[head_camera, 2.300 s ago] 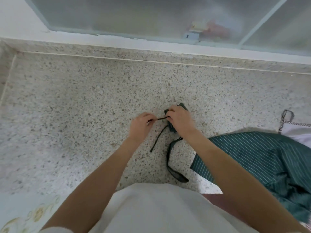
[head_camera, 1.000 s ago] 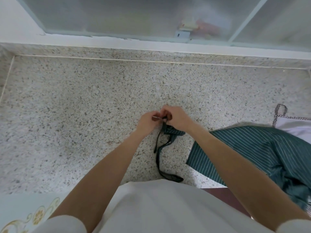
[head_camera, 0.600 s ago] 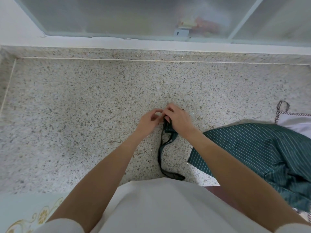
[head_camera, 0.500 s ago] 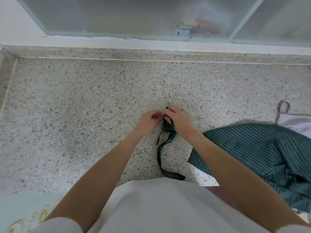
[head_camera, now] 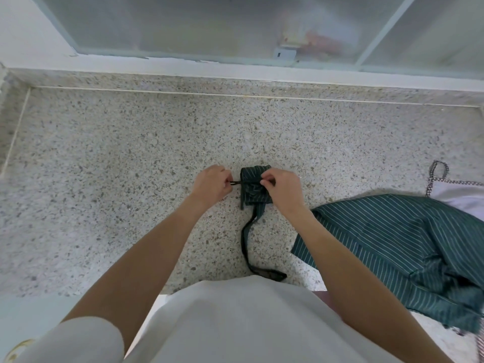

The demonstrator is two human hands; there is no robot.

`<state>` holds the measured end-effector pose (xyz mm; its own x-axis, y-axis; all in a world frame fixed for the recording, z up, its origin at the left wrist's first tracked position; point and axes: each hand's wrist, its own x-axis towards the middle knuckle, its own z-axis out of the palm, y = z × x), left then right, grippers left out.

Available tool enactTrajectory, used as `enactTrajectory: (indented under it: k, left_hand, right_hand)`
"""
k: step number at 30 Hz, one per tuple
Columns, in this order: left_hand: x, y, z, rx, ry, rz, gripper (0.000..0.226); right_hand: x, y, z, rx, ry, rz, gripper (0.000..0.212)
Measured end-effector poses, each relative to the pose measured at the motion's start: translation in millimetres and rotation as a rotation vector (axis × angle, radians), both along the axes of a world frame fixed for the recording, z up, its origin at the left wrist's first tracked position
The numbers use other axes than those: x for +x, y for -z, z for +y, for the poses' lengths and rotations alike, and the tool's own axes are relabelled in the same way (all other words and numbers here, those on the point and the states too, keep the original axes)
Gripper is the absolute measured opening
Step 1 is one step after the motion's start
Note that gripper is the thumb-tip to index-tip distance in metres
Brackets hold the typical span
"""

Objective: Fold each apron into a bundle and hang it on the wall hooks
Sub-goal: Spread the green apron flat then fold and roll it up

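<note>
Surface: speckled terrazzo counter (head_camera: 104, 179), filling mid-frame.
Centre: small striped apron bundle (head_camera: 252, 188), strap (head_camera: 247, 239) trailing toward bottom.
Right: unfolded green striped apron (head_camera: 392, 244); white cloth (head_camera: 461, 197) beyond.

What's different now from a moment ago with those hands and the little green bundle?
The hands have drawn apart: the left hand pulls the dark tie out leftward, while the right hand pinches the other side of the bundle. The long strap still trails on the counter; the unfolded apron stays put.

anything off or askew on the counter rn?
Nothing damaged or spilled. Second striped apron lies crumpled at the counter edge, partly hanging off. Both hands, left hand and right hand, are tying the small bundle.
</note>
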<state>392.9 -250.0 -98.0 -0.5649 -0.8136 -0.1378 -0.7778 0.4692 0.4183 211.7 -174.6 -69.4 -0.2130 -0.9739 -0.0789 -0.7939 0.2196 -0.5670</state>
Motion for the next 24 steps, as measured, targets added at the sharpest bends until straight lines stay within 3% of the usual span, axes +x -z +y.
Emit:
enactTrajectory:
  k: [11,15,18,20,22,24]
  left_hand:
    - [7.2,7.2,11.7,0.103,-0.149,-0.132,0.023]
    - [12.0,-0.2,35.3,0.043,-0.155,0.057,0.032]
    - [13.6,-15.3,67.4,0.018,-0.083,0.282,0.022]
    - [5.1,-20.6,89.8,0.189,-0.112,0.305,0.013]
    - [-3.6,-15.8,104.5,0.456,-0.247,0.224,0.028]
    - [-9.3,-7.4,119.1,0.55,-0.271,0.072,0.044]
  right_hand:
    - [-9.6,1.7,16.2,0.021,0.119,-0.037,0.013]
    - [-43.1,-13.1,38.7,-0.101,0.086,-0.063,0.022]
    - [-52.2,-14.0,70.2,-0.14,0.062,-0.089,0.017]
    - [-42.6,-6.8,87.7,-0.051,-0.008,-0.117,0.015]
    - [-28.9,3.1,100.6,0.063,-0.108,-0.127,0.016]
    - [-13.9,11.8,114.8,0.178,-0.194,-0.143,0.021]
